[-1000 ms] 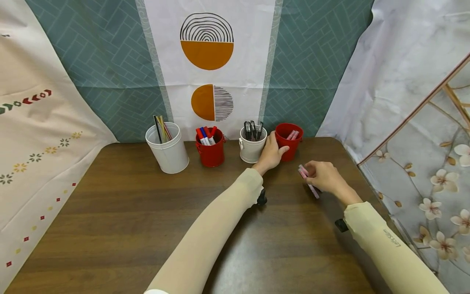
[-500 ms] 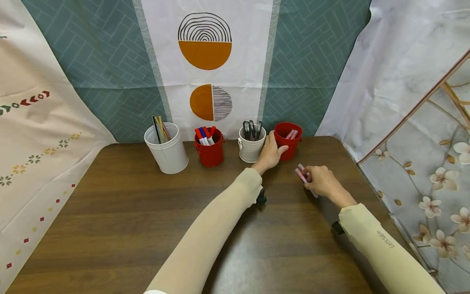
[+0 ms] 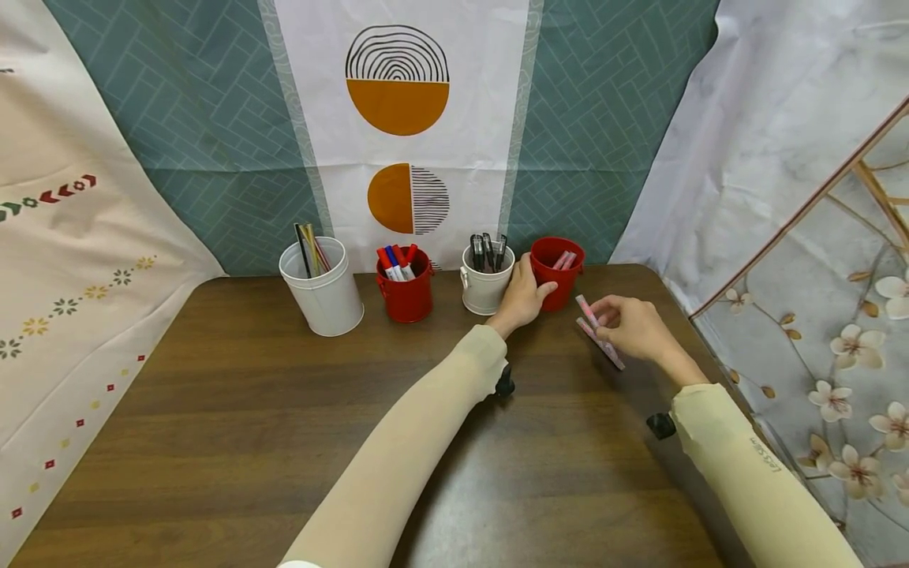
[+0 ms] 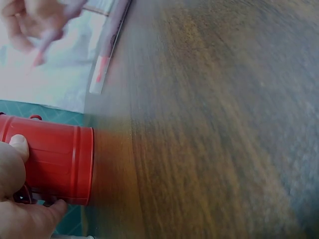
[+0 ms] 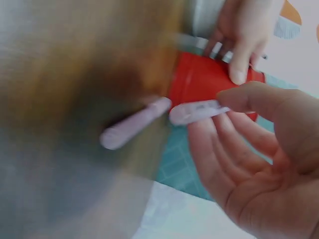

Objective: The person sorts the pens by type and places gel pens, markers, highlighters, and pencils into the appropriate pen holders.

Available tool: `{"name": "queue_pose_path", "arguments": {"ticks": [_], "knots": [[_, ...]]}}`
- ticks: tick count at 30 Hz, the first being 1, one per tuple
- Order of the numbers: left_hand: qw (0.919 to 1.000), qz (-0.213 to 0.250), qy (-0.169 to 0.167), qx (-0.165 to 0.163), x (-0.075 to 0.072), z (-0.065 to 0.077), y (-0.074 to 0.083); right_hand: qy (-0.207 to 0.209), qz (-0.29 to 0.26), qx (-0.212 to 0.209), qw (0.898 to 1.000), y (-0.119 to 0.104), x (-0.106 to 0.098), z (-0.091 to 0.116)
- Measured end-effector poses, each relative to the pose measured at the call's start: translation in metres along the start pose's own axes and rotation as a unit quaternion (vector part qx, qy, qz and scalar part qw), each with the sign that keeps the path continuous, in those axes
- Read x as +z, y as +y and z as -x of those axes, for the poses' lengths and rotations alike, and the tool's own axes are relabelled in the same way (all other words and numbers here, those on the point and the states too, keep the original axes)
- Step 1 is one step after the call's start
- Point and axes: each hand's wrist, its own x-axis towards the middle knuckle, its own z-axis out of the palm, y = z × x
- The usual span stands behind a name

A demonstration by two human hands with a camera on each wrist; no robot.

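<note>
My left hand (image 3: 523, 294) steadies the right-hand red bucket (image 3: 563, 294), its thumb on the bucket's wall. Inside that bucket stand a couple of pink pens (image 3: 565, 260). My right hand (image 3: 635, 327) pinches another pink pen (image 5: 197, 112) between thumb and fingers, tilted, with its clear end toward the bucket. Beneath it, a second pink pen (image 3: 612, 355) lies on the wooden table (image 3: 540, 473); the left wrist view shows this lying pen (image 4: 110, 45) near the bucket's base. The right hand is blurred in the left wrist view.
Left of my left hand stands a small white bucket (image 3: 485, 293) of black pens. Farther left are a red bucket (image 3: 409, 302) with red and blue markers and a taller white bucket (image 3: 329, 304) with thin sticks. A patterned cloth (image 3: 596, 158) hangs behind the table.
My right hand has lifted one pink pen off the table and moved slightly away from me with it. The other pen stays on the table. My left hand has kept its place at the red bucket.
</note>
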Motion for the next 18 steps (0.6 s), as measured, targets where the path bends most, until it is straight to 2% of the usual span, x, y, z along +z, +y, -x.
{"name": "queue_pose_path", "arguments": {"ticks": [6,12,18], "knots": [[1.0,-0.005,0.003,0.002,-0.002,0.005,0.004,0.073,-0.079,-0.015,0.994,-0.008,-0.021,-0.013],[1.0,-0.002,0.005,-0.004,-0.002,0.005,0.005,0.126,-0.202,-0.013,0.971,-0.019,-0.037,-0.035],[0.9999,0.002,0.004,-0.01,0.0,0.002,0.004,0.186,-0.225,0.004,0.956,-0.033,-0.047,-0.059]]}}
